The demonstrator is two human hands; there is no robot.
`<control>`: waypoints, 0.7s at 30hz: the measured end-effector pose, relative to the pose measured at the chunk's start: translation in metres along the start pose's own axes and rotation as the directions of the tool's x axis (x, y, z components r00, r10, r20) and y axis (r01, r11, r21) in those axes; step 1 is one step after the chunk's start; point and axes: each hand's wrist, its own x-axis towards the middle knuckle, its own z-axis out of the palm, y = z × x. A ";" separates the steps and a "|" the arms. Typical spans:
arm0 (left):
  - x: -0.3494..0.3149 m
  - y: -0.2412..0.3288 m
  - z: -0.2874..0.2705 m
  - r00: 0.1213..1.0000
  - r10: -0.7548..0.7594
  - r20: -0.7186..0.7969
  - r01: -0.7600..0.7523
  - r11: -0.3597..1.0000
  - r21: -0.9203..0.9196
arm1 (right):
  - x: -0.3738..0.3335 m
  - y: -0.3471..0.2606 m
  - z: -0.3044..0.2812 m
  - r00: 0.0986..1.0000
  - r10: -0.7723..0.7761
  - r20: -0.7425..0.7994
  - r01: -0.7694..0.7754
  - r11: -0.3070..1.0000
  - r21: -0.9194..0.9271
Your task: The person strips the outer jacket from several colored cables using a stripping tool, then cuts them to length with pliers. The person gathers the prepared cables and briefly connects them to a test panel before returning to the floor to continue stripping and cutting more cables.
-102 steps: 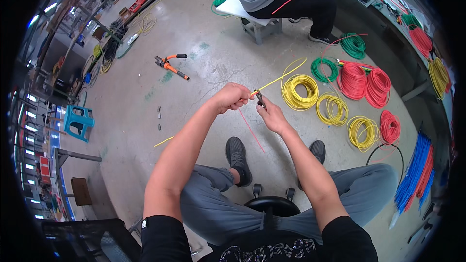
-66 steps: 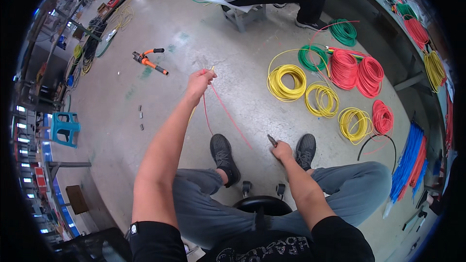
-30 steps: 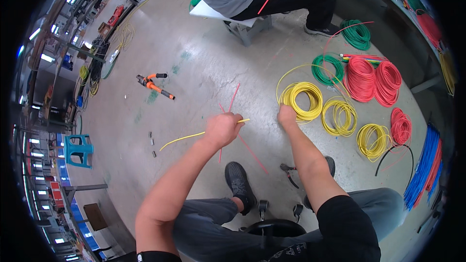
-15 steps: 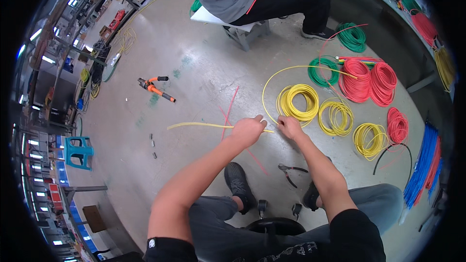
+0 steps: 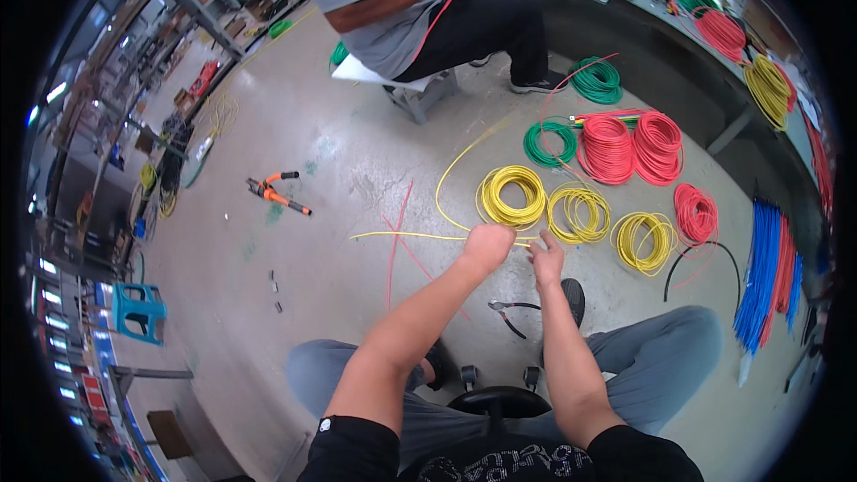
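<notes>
Your left hand (image 5: 491, 245) is folded firmly round a yellow wire (image 5: 406, 235), just on your side of the fullest yellow coil (image 5: 489, 196), its free length running out to that coil's left. Your right hand (image 5: 546, 259) is up by the short end, finger and thumb slightly parted; whether they pinch a strand, I can't tell. That wire should feel light, smooth and springy, bending easily yet wanting to straighten, so pinch close to the tip. And the count around that fullest coil: three yellow coils (image 5: 578, 236) including it, three red coils (image 5: 607, 147) to its right, two green coils (image 5: 596, 80) beyond and right, two crossed red wires (image 5: 394, 245) left, one pair of pliers (image 5: 500, 305) nearer you, one orange two-handled tool (image 5: 287, 201) far left!
</notes>
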 end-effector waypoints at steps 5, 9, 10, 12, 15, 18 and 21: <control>-0.020 0.029 -0.005 0.995 -0.034 0.097 0.027 0.998 0.064 | -0.025 0.015 0.001 0.935 0.352 0.030 -0.277 0.677 0.682; -0.030 0.051 -0.012 0.990 -0.104 0.097 0.102 0.995 0.017 | -0.046 0.006 0.020 0.943 0.243 0.226 -0.328 0.574 0.751; -0.028 0.060 -0.012 0.986 -0.125 0.107 0.124 0.992 0.015 | -0.040 0.012 0.025 0.952 0.245 0.182 -0.289 0.533 0.795; -0.031 0.069 -0.016 0.982 -0.137 0.127 0.134 0.990 0.032 | -0.023 0.020 0.031 0.952 0.259 0.160 -0.262 0.427 0.865; -0.047 0.078 -0.032 0.982 -0.119 0.147 0.111 0.992 0.063 | 0.015 0.017 0.016 0.925 0.331 0.187 -0.271 0.228 0.935; -0.078 0.088 -0.079 0.985 -0.102 0.139 0.095 0.994 0.056 | 0.055 0.002 -0.007 0.920 0.361 0.156 -0.241 0.204 0.949; -0.132 0.090 -0.147 0.982 -0.118 0.148 0.104 0.990 0.099 | 0.086 -0.017 -0.018 0.896 0.402 0.187 -0.310 0.268 0.912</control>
